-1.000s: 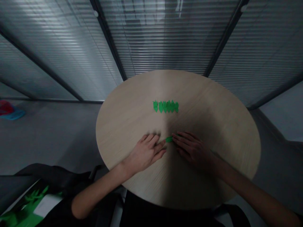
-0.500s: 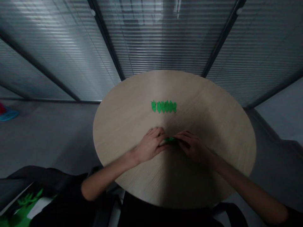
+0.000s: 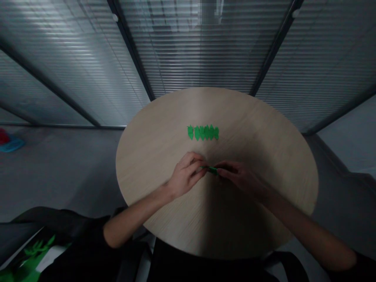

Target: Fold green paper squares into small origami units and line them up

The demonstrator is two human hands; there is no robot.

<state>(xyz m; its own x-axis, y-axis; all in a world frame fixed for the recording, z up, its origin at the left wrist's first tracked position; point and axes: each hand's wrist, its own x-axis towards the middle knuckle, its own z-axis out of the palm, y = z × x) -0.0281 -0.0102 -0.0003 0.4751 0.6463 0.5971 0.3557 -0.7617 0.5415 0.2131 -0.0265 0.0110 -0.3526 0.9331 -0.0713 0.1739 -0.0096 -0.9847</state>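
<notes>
A small folded green paper piece [image 3: 212, 170] is pinched between my left hand [image 3: 185, 177] and my right hand [image 3: 239, 177], a little above the round wooden table [image 3: 264, 129]. Both hands have their fingers curled on the piece's ends. Further from me, near the table's middle, a row of several folded green paper figures [image 3: 203, 132] lies side by side, apart from both hands.
Glass walls with horizontal blinds [image 3: 205, 43] stand behind the table. A red and blue object [image 3: 7, 141] lies on the floor at far left. Green paper scraps [image 3: 26, 262] show at bottom left beside dark fabric [image 3: 58, 223].
My hands went from lying flat on the table beside the green piece to pinching it from both ends and lifting it slightly.
</notes>
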